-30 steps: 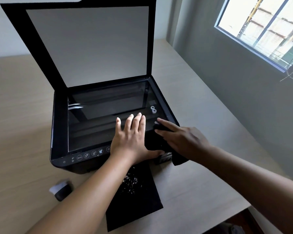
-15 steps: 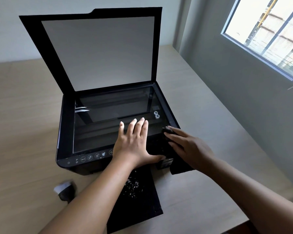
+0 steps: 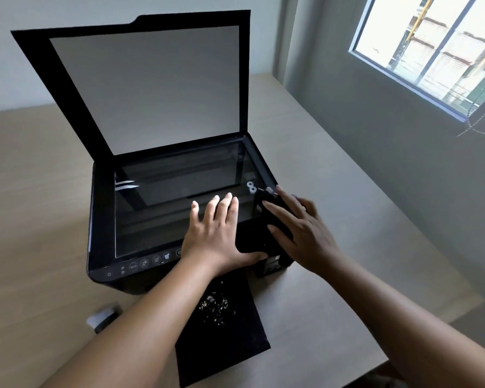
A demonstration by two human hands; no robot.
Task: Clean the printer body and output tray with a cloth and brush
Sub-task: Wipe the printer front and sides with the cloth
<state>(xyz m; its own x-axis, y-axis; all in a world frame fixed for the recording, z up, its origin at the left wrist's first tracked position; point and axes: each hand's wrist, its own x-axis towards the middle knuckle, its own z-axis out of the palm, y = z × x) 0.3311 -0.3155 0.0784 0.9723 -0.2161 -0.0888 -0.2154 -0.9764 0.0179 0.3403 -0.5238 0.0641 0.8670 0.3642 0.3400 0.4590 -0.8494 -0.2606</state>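
Both hands lay open on the printer (image 3: 101, 219). The left hand (image 3: 219, 233) was flat on the scanner glass (image 3: 165, 191), fingers straight and thumb stretched along the front edge, in the same spot as half a second earlier. The right hand (image 3: 303, 231), fingers spread, pressed a black cloth (image 3: 252, 236) against the machine's front right corner. It had slid farther back along the right edge since the earlier frame, bringing the top of the cloth just beside two small white rings (image 3: 251, 187) on the glass. The cloth lay between the two hands, under the right palm and touching the left thumb.

Nearest the camera, the black output tray (image 3: 235, 354) jutted out from the front of the printer beneath the left forearm, with white flecks (image 3: 214, 306) scattered on it. To its left, a small black-and-white object (image 3: 102, 317), too blurred to identify, sat on the wooden table (image 3: 34, 191). Behind the hands, the scanner lid (image 3: 151, 88) stood raised, its pale underside facing forward. A window (image 3: 431, 46) was set in the grey wall on the far right.
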